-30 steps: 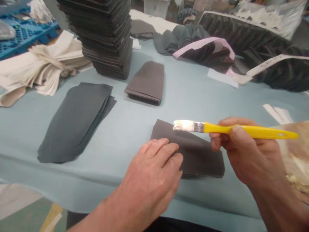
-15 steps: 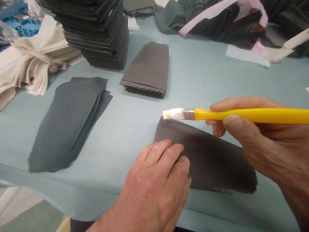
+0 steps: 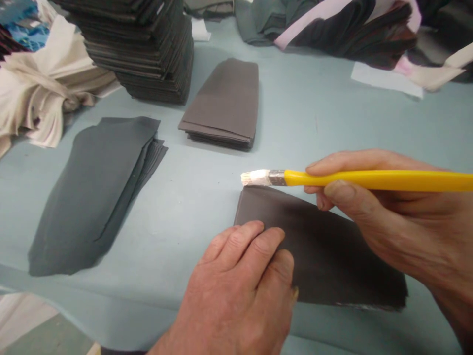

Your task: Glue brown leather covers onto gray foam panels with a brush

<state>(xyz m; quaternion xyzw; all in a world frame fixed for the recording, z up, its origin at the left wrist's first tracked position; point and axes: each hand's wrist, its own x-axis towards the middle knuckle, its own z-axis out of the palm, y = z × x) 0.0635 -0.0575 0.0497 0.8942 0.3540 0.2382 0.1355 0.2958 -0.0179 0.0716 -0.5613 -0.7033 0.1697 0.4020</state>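
Observation:
A yellow-handled paintbrush (image 3: 369, 180) lies between the thumb and fingers of my right hand (image 3: 391, 212). White paste coats its bristles, which are at the upper left corner of a stack of dark brown fabric pieces (image 3: 332, 256). It is hard to tell whether they touch that corner. Pressing on the left end of this stack, my left hand (image 3: 240, 286) has its fingers bent over the top piece, and the thumb is mostly hidden.
Dark green fabric pieces (image 3: 92, 182) lie fanned at left, a smaller brown stack (image 3: 225, 103) behind. A tall dark pile (image 3: 148, 54) stands at the back, beside a beige cloth bundle (image 3: 48, 88). Dark bundles with a pink strip (image 3: 314, 22) lie at the far right.
The brush and my right hand have shifted slightly left. My left hand stays on the stack, and the view has moved a little.

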